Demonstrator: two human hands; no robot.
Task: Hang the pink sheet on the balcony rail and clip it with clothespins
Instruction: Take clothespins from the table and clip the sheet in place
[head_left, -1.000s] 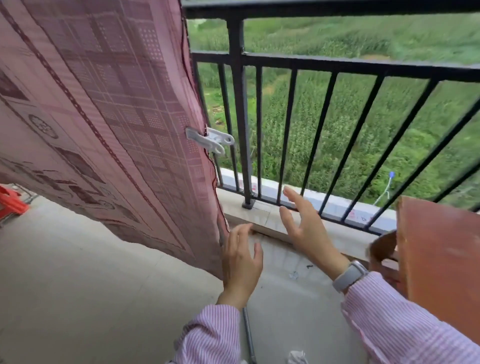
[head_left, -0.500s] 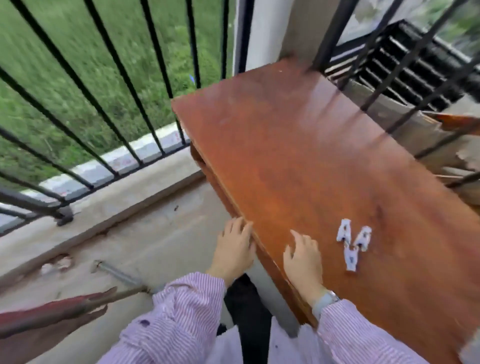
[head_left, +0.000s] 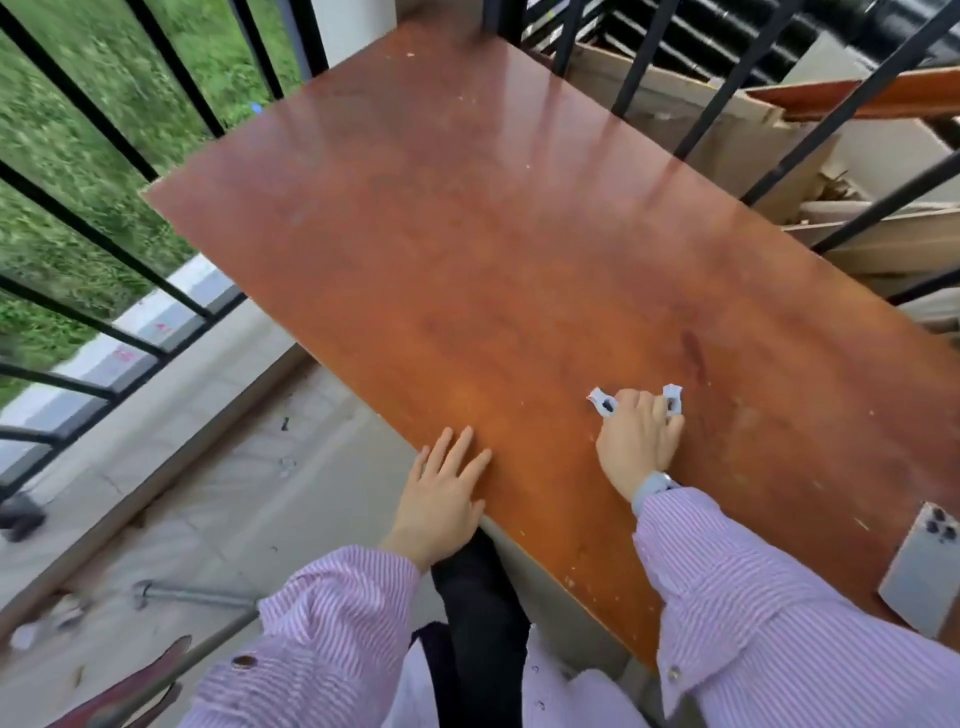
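Having just reached the clothespins (head_left: 639, 402) near the bench's (head_left: 467, 249) near edge, the right hand (head_left: 640, 436) curls around them, ready for more clipping, while the left hand (head_left: 441, 493) rests flat and open on that edge.

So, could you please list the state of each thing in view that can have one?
left hand: flat, straight fingers resting on the table edge.
right hand: fingers curled over the clothespins, on the table.
clothespins: lying on the table, two ends showing beside the hand.
phone: face down at the table's near edge.
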